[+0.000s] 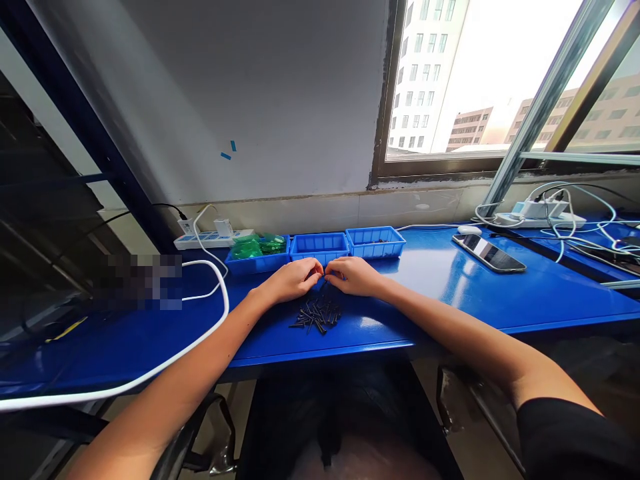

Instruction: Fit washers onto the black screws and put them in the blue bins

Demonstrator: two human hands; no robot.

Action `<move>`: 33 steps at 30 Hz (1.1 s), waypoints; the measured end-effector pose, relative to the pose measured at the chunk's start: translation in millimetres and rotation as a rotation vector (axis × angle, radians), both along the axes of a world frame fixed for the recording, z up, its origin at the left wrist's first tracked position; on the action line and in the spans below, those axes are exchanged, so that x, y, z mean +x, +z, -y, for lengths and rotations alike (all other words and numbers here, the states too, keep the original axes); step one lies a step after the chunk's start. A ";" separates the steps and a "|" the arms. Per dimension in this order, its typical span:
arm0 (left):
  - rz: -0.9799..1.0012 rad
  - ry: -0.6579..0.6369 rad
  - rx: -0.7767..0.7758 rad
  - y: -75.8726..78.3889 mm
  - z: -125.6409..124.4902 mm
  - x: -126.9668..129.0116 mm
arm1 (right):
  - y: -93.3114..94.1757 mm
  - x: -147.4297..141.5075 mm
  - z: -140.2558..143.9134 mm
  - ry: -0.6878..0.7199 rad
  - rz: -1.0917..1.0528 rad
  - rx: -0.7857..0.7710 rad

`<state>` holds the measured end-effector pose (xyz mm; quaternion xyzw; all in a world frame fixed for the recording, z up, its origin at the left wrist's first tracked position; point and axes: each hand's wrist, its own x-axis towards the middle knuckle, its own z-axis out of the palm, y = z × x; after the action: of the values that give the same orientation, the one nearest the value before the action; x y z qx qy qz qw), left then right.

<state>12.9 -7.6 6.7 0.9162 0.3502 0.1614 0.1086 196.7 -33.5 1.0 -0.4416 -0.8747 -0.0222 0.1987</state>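
Observation:
My left hand (pixel 297 277) and my right hand (pixel 353 275) meet almost fingertip to fingertip, just above a pile of black screws (pixel 316 315) on the blue table. The fingers of both hands are closed in a pinch. A thin dark screw (pixel 325 283) shows at the fingertips of my right hand. Whatever the left fingers hold, if anything, is hidden. Behind the hands stand a blue bin with green plastic bags (pixel 247 247), a middle blue bin (pixel 320 245), and a right blue bin (pixel 376 243) with a few small dark pieces inside.
A phone (pixel 489 253) lies on the table (pixel 430 287) to the right, near a small white case (pixel 469 230). Power strips (pixel 215 238) with cables stand at the back left and right. A thick white cable (pixel 226 307) loops across the left side. Wall and window rise behind.

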 end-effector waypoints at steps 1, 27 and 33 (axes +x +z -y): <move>0.005 -0.007 -0.004 0.0 0.2 0.1 | 0.4 0.0 0.4 -0.008 0.000 0.007; -0.128 -0.030 -0.007 1.7 0.4 1.3 | -0.2 0.3 0.1 -0.019 -0.035 0.007; -0.142 -0.038 0.003 1.6 -0.7 1.3 | 1.8 -0.7 1.5 -0.031 -0.029 -0.011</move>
<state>14.2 -6.9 8.3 0.9320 0.3395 0.0944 0.0850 196.0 -35.1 2.8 -0.4563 -0.8649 -0.0141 0.2087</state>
